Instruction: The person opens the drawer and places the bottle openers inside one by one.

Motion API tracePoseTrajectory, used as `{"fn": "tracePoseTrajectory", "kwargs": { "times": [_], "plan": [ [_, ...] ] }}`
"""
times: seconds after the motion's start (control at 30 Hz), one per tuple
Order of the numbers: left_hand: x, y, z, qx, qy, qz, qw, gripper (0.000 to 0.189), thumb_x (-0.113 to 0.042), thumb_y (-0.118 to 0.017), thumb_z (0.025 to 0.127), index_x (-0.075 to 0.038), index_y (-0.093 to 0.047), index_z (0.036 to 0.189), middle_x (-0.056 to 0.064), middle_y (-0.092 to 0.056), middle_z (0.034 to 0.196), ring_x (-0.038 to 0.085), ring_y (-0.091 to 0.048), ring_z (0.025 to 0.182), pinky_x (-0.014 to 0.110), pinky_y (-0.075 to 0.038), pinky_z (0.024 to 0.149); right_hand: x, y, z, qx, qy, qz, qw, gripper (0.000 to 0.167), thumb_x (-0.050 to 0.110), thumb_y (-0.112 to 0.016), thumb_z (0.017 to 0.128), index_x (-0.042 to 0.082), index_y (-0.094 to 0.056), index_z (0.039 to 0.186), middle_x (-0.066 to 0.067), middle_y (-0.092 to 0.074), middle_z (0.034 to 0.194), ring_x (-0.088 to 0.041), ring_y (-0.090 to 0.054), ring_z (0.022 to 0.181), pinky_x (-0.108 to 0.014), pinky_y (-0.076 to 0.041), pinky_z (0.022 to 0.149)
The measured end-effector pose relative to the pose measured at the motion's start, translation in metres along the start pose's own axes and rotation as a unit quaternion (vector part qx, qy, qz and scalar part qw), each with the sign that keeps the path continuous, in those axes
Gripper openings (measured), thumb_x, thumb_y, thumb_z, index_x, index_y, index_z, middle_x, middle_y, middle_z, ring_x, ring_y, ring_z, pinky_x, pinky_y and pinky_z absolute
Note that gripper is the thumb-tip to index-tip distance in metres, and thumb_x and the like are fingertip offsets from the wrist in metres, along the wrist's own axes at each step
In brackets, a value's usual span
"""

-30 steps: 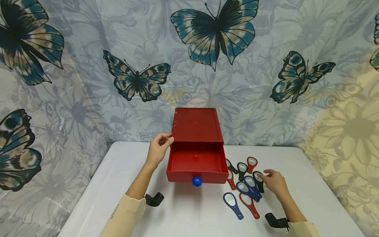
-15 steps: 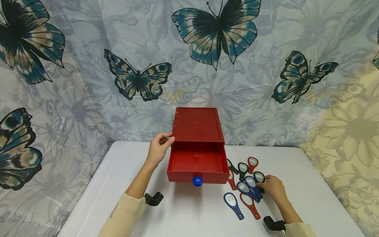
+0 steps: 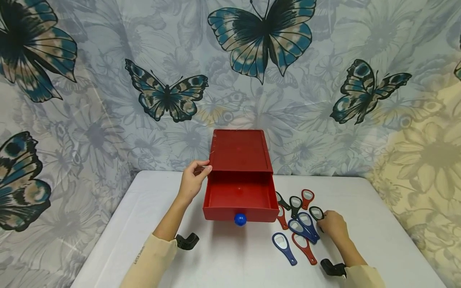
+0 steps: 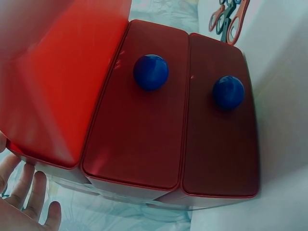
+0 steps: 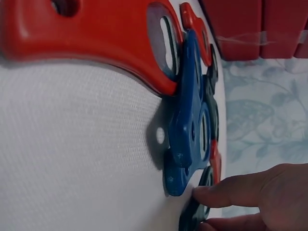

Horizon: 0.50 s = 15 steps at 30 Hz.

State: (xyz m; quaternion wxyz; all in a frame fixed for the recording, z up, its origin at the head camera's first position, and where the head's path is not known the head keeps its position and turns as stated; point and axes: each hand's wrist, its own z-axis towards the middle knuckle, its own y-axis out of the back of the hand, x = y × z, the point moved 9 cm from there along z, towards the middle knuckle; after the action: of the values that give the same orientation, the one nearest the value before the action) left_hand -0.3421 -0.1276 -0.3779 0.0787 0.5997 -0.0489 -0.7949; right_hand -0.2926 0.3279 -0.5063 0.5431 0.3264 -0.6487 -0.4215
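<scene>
A red drawer cabinet [image 3: 239,151] stands at the table's far middle, its top drawer [image 3: 239,197] pulled out and bare inside. My left hand [image 3: 192,182] touches the cabinet's left side near the top front corner; its loosely spread fingers [image 4: 36,195] lie along that side in the left wrist view. To the right lie several magnifying glasses in red, blue and black. My right hand [image 3: 335,228] pinches a black magnifying glass [image 3: 316,213] by the handle, thumb against one finger. The right wrist view shows that black magnifying glass [image 5: 191,214] low at the tabletop, partly behind the thumb.
Two closed lower drawers [image 4: 139,125] with blue knobs [image 4: 151,72] sit below the open one. Two blue magnifying glasses [image 3: 302,231] overlap beside the right hand. A blue one [image 3: 284,248] and a red one [image 3: 304,248] lie nearer the front. Patterned cloth [image 3: 288,152] hangs behind.
My right hand has moved down from the black magnifying glass's lens to its handle and now pinches it. That magnifying glass has shifted slightly. My left hand stays at the cabinet.
</scene>
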Motion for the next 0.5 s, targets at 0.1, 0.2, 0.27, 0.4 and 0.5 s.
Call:
{"fn": "tracePoseTrajectory", "kwargs": {
  "times": [0.1,0.2,0.27,0.4,0.5],
  "plan": [
    [-0.0008,0.0011,-0.0002,-0.001,-0.003,-0.001,1.0,0.03,-0.018,-0.066,0.094,-0.002,-0.064,0.119,0.014,-0.063,0.128,0.023,-0.063,0.1,0.025,-0.049,0.086,0.0007,0.0002,-0.001,0.001,-0.003,-0.004,1.0,0.015,0.006,-0.063,0.073,-0.004,-0.055,0.066,-0.013,-0.054,0.062,-0.026,-0.048,0.061,-0.032,-0.036,0.05],
    [-0.0009,0.0021,0.0001,-0.005,-0.011,-0.004,0.9999,0.028,-0.018,-0.067,0.093,-0.003,-0.065,0.117,0.013,-0.064,0.125,0.019,-0.063,0.097,0.024,-0.05,0.085,0.0009,-0.0001,-0.0014,0.001,-0.009,-0.008,0.9999,0.016,0.007,-0.063,0.073,-0.005,-0.055,0.066,-0.014,-0.055,0.061,-0.026,-0.049,0.059,-0.032,-0.036,0.049],
    [-0.0013,0.0022,0.0001,-0.008,-0.017,-0.005,0.9998,0.028,-0.018,-0.066,0.093,-0.002,-0.065,0.116,0.014,-0.064,0.124,0.016,-0.064,0.095,0.024,-0.05,0.085,0.0005,-0.0009,-0.0013,0.003,-0.013,-0.009,0.9999,0.018,0.008,-0.065,0.075,-0.006,-0.056,0.067,-0.014,-0.055,0.061,-0.026,-0.049,0.059,-0.031,-0.037,0.049],
    [-0.0008,0.0016,0.0,-0.014,-0.024,-0.007,0.9996,0.027,-0.017,-0.067,0.093,-0.001,-0.065,0.114,0.015,-0.063,0.124,0.011,-0.064,0.094,0.024,-0.051,0.088,-0.0014,-0.0024,0.0001,0.006,-0.016,-0.006,0.9998,0.024,0.012,-0.069,0.076,-0.01,-0.058,0.073,-0.016,-0.058,0.064,-0.025,-0.05,0.061,-0.031,-0.038,0.05],
    [0.0,0.0016,-0.0007,-0.02,-0.024,-0.007,0.9995,0.026,-0.016,-0.067,0.092,-0.001,-0.066,0.113,0.014,-0.063,0.123,0.012,-0.063,0.094,0.024,-0.051,0.089,-0.0048,-0.0031,0.0022,0.007,-0.02,0.009,0.9997,0.032,0.014,-0.071,0.077,-0.015,-0.06,0.083,-0.021,-0.062,0.071,-0.027,-0.054,0.064,-0.032,-0.042,0.052]
  ]
}}
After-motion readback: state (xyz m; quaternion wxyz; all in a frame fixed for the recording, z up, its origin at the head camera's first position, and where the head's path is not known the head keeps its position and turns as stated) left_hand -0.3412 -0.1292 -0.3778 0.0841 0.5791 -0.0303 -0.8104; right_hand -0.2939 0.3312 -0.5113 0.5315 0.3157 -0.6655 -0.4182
